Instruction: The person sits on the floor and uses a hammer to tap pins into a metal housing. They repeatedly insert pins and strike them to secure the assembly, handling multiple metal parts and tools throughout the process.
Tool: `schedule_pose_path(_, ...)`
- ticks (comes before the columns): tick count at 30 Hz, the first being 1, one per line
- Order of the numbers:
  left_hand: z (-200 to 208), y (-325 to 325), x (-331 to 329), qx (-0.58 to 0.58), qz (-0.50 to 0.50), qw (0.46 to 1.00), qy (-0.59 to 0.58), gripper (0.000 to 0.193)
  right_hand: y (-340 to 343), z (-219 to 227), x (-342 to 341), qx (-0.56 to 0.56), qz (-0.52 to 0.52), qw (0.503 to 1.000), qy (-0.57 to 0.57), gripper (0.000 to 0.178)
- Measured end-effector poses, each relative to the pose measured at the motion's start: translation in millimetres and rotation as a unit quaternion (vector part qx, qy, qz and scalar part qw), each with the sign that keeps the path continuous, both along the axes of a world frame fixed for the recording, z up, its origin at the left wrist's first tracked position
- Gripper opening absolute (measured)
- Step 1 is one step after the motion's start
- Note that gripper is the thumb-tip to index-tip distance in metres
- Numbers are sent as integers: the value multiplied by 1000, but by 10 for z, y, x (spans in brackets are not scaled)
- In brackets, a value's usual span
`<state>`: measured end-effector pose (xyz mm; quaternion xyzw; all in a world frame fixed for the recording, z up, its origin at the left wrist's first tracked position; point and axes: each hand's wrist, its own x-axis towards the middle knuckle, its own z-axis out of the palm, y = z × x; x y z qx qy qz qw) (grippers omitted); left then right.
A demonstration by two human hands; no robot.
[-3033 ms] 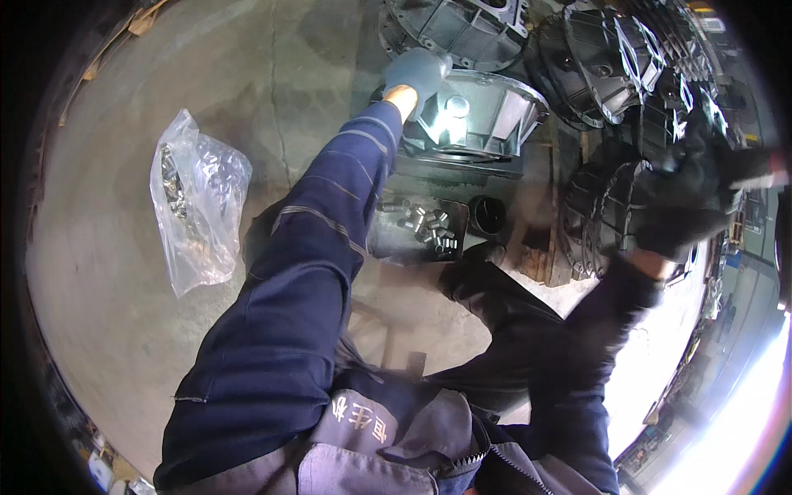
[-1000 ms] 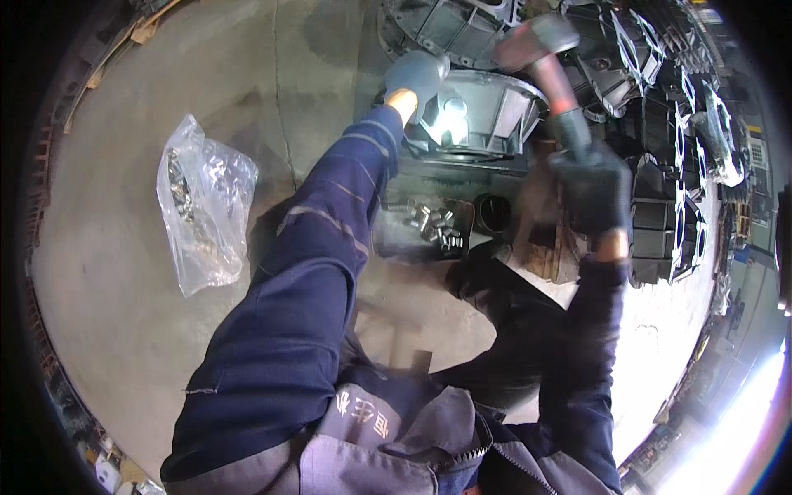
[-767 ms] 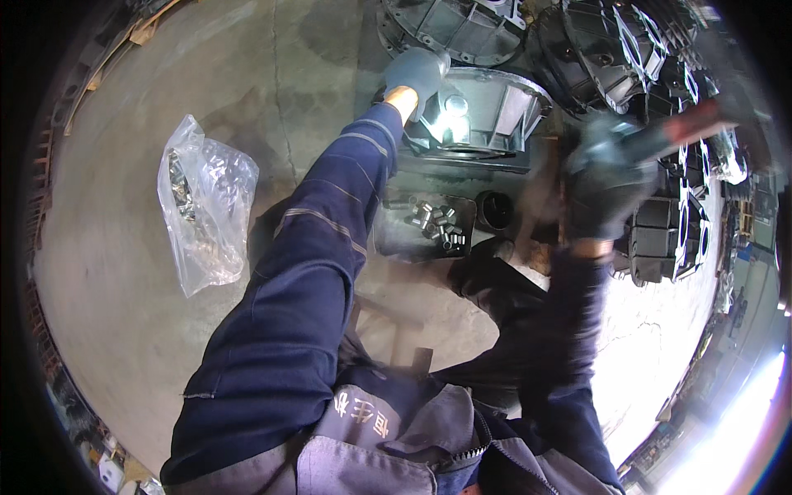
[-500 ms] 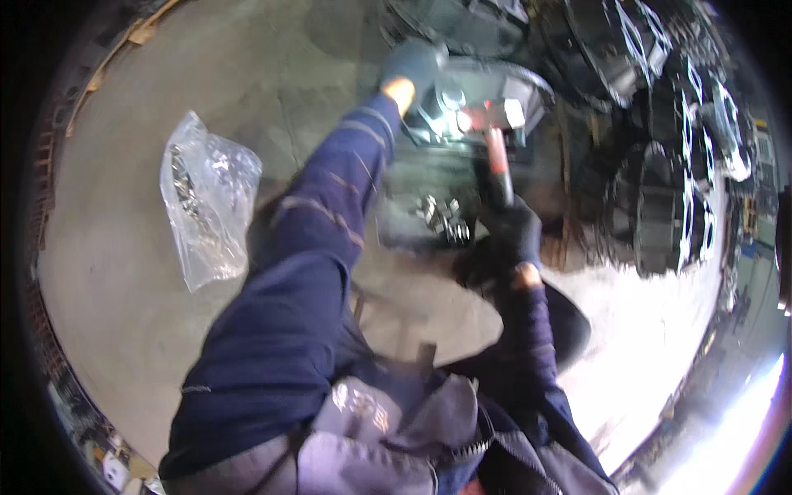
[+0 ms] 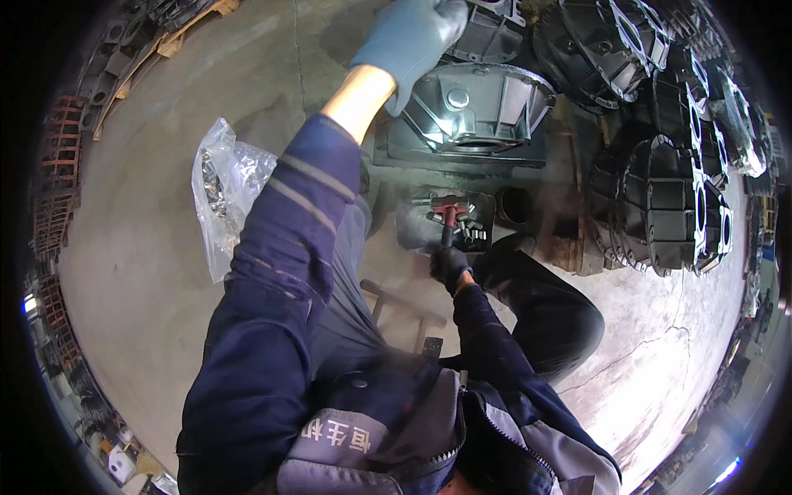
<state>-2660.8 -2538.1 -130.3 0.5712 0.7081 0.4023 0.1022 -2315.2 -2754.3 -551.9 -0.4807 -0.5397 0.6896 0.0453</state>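
Observation:
In a dark glove, my right hand [image 5: 450, 267] grips the black handle of a red-headed hammer [image 5: 450, 213]. The hammer head is over a shallow tray [image 5: 403, 235] of small shiny metal cylinders [image 5: 472, 231]. My left hand [image 5: 410, 41], in a grey-blue glove, reaches past the near housing to the top edge. Its fingers are curled near a farther housing [image 5: 487, 37]; what they hold, if anything, is hidden. Below that hand, a dark metal bell-shaped housing [image 5: 503, 99] rests on a black slab [image 5: 495, 157]. A round silver plug [image 5: 457, 100] shows on the housing's face.
More black housings [image 5: 652, 198] stand stacked on the right, by a wooden pallet [image 5: 587, 239]. A clear plastic bag [image 5: 227, 186] of metal parts lies on the floor to the left. Beside the tray is a dark round container [image 5: 514, 206]. Between my legs is a metal frame [image 5: 404, 305].
The hammer has come down from the housing toward me, over the tray, with my right hand still on it. My left hand has risen from the near housing toward the top edge.

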Motion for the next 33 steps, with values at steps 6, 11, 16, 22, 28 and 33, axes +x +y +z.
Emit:
schedule_pose_path(6,-285,-178,95,-114,64,989,-64,40,159,937,-139,135,-94,974,-158,29)
schedule_pose_path(11,-371,-60,84,-113,30,993,1,40,1122,2397,-727,495,-101,840,-200,48)
schedule_pose_path(16,-387,-25,-77,-155,27,987,16,42,2003,3015,-1305,580,-84,802,-114,52)
schedule_pose_path(22,-716,-34,-258,-238,9,971,-8,38,2435,3223,-1670,551,57,799,-236,49)
schedule_pose_path(28,-1060,7,-391,-220,-35,974,28,44,2451,3366,-1284,458,-161,874,25,45)
schedule_pose_path(33,-1163,67,-308,-280,38,954,-103,49,1891,2852,-694,353,-164,918,-70,31)
